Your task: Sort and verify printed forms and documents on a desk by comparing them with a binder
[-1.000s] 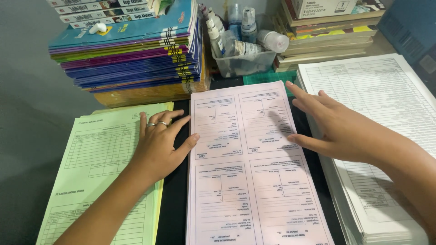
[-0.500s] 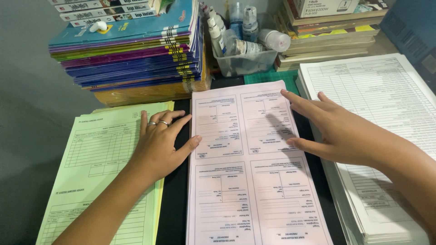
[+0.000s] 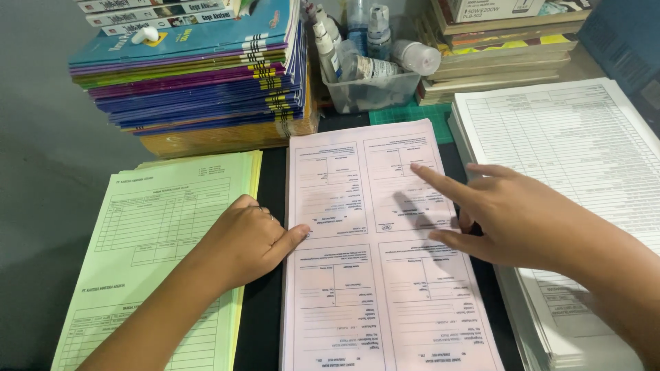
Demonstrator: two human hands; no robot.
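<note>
The pink form stack (image 3: 385, 275) lies lengthwise between both hands, running toward the table's near edge: the left hand (image 3: 244, 242), loosely curled and empty, thumbs its left edge, while the right hand (image 3: 512, 216), open and empty, points over its right half.

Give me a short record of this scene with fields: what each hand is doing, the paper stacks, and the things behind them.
left hand: left hand curled, thumb on left edge of the pink forms
right hand: right hand above the pink forms, forefinger extended
left stack: green forms
right stack: white forms
behind, left: pile of books
behind, middle: clear tub of bottles
</note>
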